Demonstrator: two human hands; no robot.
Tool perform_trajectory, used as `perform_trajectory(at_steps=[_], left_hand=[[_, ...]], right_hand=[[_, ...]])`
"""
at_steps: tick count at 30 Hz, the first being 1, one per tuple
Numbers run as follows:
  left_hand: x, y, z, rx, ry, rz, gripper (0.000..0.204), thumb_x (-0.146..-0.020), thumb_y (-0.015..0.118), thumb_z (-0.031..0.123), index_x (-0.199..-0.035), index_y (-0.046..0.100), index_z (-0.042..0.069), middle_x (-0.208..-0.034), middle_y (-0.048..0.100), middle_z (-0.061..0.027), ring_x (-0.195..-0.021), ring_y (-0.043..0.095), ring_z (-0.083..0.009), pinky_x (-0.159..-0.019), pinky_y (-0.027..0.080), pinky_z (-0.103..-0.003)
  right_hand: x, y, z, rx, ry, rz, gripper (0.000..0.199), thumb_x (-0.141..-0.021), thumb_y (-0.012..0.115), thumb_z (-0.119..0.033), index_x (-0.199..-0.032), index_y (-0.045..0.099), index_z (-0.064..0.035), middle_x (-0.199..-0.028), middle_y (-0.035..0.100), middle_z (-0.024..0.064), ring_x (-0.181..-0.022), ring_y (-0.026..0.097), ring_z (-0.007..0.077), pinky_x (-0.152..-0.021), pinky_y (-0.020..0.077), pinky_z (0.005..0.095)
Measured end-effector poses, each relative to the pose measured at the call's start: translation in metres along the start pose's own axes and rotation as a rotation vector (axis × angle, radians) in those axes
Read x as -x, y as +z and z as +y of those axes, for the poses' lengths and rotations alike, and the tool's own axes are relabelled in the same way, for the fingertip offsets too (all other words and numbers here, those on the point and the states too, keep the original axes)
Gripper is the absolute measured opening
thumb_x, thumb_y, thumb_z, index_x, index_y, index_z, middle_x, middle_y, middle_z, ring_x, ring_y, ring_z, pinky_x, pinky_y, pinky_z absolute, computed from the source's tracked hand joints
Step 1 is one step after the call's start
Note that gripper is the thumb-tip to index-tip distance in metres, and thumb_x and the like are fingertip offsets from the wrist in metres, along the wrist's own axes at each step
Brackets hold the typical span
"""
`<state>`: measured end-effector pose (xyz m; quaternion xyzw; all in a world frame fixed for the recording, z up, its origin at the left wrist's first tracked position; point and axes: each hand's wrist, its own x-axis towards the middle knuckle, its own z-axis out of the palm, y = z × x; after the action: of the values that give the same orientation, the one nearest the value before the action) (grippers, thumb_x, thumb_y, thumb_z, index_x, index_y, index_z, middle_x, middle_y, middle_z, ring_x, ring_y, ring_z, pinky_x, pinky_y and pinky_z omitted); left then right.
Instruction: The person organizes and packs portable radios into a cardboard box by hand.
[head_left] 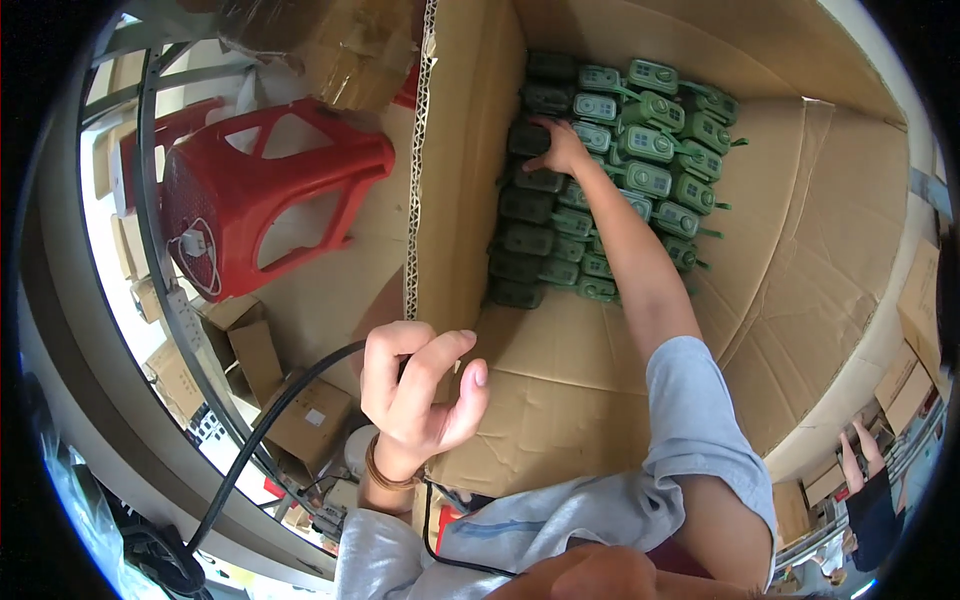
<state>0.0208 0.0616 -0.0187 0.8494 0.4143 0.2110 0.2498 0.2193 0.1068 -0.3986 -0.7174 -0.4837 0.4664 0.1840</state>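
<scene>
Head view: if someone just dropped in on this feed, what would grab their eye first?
The rows of green devices packed at the far end of the big cardboard box, with the right hand reaching in and resting on them. Nearer, the left hand grips the box's left wall where a black cable runs past. A red plastic stool lies tipped outside the box, upper left.

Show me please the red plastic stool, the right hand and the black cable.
red plastic stool [262,190]: head view, on its side wall.
right hand [560,150]: head view, on its back.
black cable [262,428]: head view, mid-length.
</scene>
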Motion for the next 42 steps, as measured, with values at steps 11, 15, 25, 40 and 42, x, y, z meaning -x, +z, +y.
perform_trajectory(at_steps=[11,15,25,40,42], left_hand=[[-0.003,0.005,-0.001,-0.036,0.041,0.05,0.014,-0.07,0.065,0.008,-0.083,0.062,0.004,-0.075,0.047,-0.0062,-0.056,0.041,-0.0127,-0.047,0.033,-0.023],[-0.003,0.005,0.006,-0.025,0.006,0.013,0.022,-0.064,0.07,0.004,-0.085,0.063,0.002,-0.074,0.05,-0.0071,-0.062,0.049,-0.0178,-0.051,0.04,-0.026],[-0.004,0.008,0.007,0.05,0.014,0.079,0.015,-0.071,0.064,0.0,-0.085,0.062,0.004,-0.075,0.05,-0.0068,-0.053,0.042,-0.013,-0.046,0.035,-0.023],[-0.006,0.011,0.005,0.081,0.058,0.114,0.008,-0.075,0.06,0.0,-0.082,0.058,0.001,-0.079,0.049,-0.0106,-0.069,0.052,-0.0243,-0.061,0.043,-0.031],[-0.005,0.01,0.006,0.078,0.064,0.118,0.008,-0.075,0.06,0.0,-0.082,0.058,0.001,-0.079,0.049,-0.0105,-0.07,0.052,-0.0241,-0.061,0.043,-0.031]], right_hand=[[0.008,-0.025,0.02,-0.154,-0.045,0.178,0.071,-0.056,0.078,-0.025,-0.12,0.053,-0.0075,-0.099,0.063,0.0196,-0.094,0.06,0.0341,-0.087,0.0465,0.0355],[0.031,-0.07,0.018,-0.71,0.154,0.094,0.052,-0.075,0.071,-0.021,-0.117,0.051,0.0031,-0.085,0.065,0.0118,-0.051,0.061,0.0121,-0.045,0.0506,0.0241],[0.139,-0.149,-0.06,-0.837,0.076,-0.428,0.052,-0.085,0.061,-0.024,-0.125,0.037,-0.0007,-0.092,0.06,0.0125,-0.065,0.063,0.0173,-0.058,0.0532,0.027],[0.242,-0.003,0.017,-0.039,0.122,0.003,0.063,-0.058,0.077,-0.021,-0.11,0.046,-0.0018,-0.098,0.058,0.0208,-0.092,0.058,0.0385,-0.081,0.0477,0.0439],[0.25,0.01,0.024,0.128,0.121,0.052,0.062,-0.059,0.077,-0.023,-0.112,0.047,-0.0053,-0.108,0.05,0.0174,-0.091,0.058,0.0379,-0.079,0.0486,0.0447]])
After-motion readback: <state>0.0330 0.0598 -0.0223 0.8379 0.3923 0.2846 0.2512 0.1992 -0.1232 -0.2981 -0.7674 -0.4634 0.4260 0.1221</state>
